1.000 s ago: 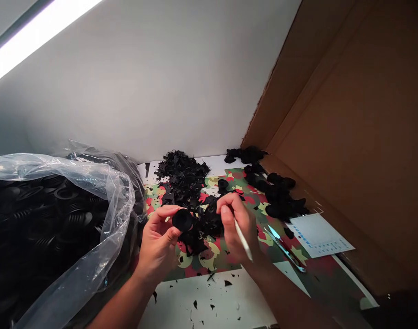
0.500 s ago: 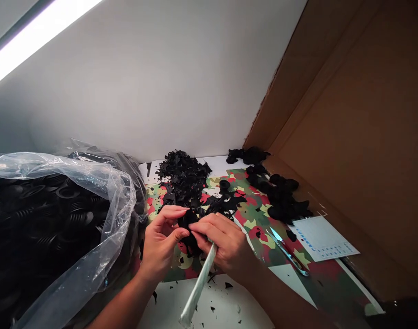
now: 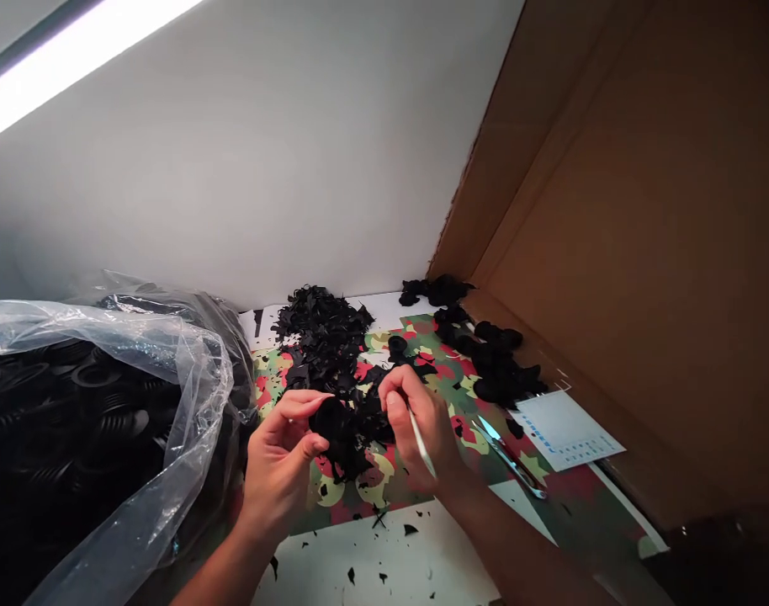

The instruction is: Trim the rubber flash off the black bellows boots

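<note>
My left hand [image 3: 282, 459] pinches a small round black rubber part [image 3: 326, 416] between thumb and fingers, just above a heap of black trimmings [image 3: 334, 370] on a camouflage-patterned mat [image 3: 460, 396]. Close to its right, my right hand [image 3: 416, 421] grips a thin white-handled tool [image 3: 421, 442], whose handle slants down toward my wrist. The tool's tip is hidden behind my fingers near the part.
A clear plastic bag [image 3: 138, 404] full of black ribbed rubber parts fills the left. A row of black parts [image 3: 491, 353] lies along a tall cardboard wall [image 3: 643, 252] at right. A second blade tool [image 3: 507, 459] and a white printed card [image 3: 564, 429] lie on the mat.
My right hand drew back from the part and turned the white tool, so its handle no longer sticks out toward me. The view shifted slightly left.
</note>
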The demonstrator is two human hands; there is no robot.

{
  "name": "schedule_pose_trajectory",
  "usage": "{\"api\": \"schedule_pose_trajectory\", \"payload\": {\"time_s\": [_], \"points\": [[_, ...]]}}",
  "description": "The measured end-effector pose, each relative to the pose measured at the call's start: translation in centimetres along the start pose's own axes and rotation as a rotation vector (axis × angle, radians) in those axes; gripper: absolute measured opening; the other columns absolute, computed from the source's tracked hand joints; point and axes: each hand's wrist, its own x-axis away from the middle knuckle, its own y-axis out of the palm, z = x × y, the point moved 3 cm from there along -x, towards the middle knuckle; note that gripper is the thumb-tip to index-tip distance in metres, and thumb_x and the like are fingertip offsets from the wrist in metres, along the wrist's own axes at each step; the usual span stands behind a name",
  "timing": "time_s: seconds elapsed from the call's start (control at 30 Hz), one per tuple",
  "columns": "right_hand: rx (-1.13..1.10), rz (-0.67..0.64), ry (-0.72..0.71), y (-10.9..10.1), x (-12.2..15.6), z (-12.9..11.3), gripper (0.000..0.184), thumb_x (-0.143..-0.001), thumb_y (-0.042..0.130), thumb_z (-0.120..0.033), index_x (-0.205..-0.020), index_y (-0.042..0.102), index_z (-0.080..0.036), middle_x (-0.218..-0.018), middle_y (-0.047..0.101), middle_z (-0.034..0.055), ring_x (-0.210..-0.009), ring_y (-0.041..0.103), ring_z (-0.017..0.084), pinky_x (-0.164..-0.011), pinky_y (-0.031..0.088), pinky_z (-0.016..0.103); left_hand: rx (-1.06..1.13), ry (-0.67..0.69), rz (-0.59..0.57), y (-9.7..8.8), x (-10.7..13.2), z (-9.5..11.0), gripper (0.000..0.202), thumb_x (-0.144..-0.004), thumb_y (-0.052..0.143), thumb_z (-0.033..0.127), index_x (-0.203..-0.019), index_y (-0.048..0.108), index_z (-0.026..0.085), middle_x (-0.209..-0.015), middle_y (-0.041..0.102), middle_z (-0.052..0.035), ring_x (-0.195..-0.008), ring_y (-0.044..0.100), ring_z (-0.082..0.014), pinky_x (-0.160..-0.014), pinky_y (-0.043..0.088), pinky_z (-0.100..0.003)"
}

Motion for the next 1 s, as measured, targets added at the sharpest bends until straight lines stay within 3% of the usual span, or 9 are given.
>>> {"api": "schedule_pose_trajectory", "payload": {"time_s": [0.13, 0.3, 0.47, 0.6, 0.77, 0.87, 1.0], "points": [[-0.048, -0.068, -0.168, 0.4, 0.8, -1.3, 0.026, -0.098, 0.045, -0.014, -0.074, 0.049, -0.023, -0.063, 0.053, -0.0039, -0.055, 0.052, 0.012, -0.051, 0.042, 0.023, 0.004, -0.036, 0.029, -0.2, 0.0, -0.3, 0.024, -0.068, 0.093, 0.035, -0.087, 0.083, 0.024, -0.093, 0.077, -0.0068, -0.088, 0.071, -0.019, -0.078, 0.057, -0.027], [-0.016, -0.086, -0.398, 0.9, 1.3, -2.1, 0.016, -0.101, 0.054, -0.014, -0.105, 0.068, -0.019, -0.084, 0.073, 0.0047, -0.072, 0.067, 0.016, -0.066, 0.055, 0.027, -0.046, -0.031, 0.036, -0.5, 0.1, -0.4, 0.027, -0.066, 0.094, 0.035, -0.088, 0.083, 0.023, -0.093, 0.077, -0.0075, -0.09, 0.071, -0.0213, -0.081, 0.056, -0.03], [0.135, -0.109, -0.503, 1.2, 1.4, -2.4, 0.017, -0.099, 0.054, -0.008, -0.093, 0.069, -0.016, -0.077, 0.072, 0.0058, -0.064, 0.062, 0.016, -0.06, 0.05, 0.03, -0.093, -0.03, 0.009, -0.5, 0.1, -0.5, 0.026, -0.067, 0.094, 0.031, -0.09, 0.083, 0.024, -0.095, 0.077, -0.0073, -0.091, 0.07, -0.0207, -0.079, 0.054, -0.028], [0.135, -0.109, -0.45, 1.4, 1.4, -2.2, 0.022, -0.097, 0.05, -0.006, -0.085, 0.063, -0.018, -0.072, 0.066, 0.0032, -0.063, 0.06, 0.016, -0.059, 0.048, 0.028, -0.122, -0.029, 0.0, -0.3, 0.2, -0.2, 0.023, -0.067, 0.094, 0.029, -0.088, 0.083, 0.024, -0.092, 0.077, -0.0068, -0.089, 0.071, -0.0197, -0.077, 0.054, -0.027], [0.102, 0.042, -0.178, 0.5, 0.5, -0.4, 0.018, -0.092, 0.05, -0.007, -0.084, 0.057, -0.022, -0.073, 0.061, -0.0011, -0.061, 0.057, 0.012, -0.057, 0.047, 0.023, -0.041, -0.019, -0.008, 0.2, 0.2, 0.3, 0.022, -0.071, 0.091, 0.035, -0.087, 0.083, 0.023, -0.09, 0.077, -0.0073, -0.084, 0.072, -0.0199, -0.076, 0.058, -0.029], [0.047, 0.027, -0.028, 0.0, 0.3, 0.2, 0.016, -0.092, 0.046, -0.013, -0.082, 0.048, -0.024, -0.066, 0.052, -0.0053, -0.049, 0.047, 0.01, -0.047, 0.039, 0.022, 0.013, -0.053, 0.007, 0.2, 0.1, 0.2, 0.022, -0.069, 0.093, 0.032, -0.085, 0.082, 0.023, -0.091, 0.078, -0.0075, -0.085, 0.072, -0.0201, -0.077, 0.058, -0.029], [-0.007, -0.041, -0.09, -0.1, 0.6, -0.5, 0.027, -0.098, 0.037, -0.015, -0.073, 0.04, -0.025, -0.061, 0.044, -0.0055, -0.049, 0.044, 0.011, -0.047, 0.038, 0.024, 0.046, -0.092, 0.027, -0.1, 0.0, -0.2, 0.022, -0.068, 0.093, 0.03, -0.086, 0.082, 0.023, -0.093, 0.078, -0.0074, -0.088, 0.072, -0.0202, -0.079, 0.058, -0.029]]}}
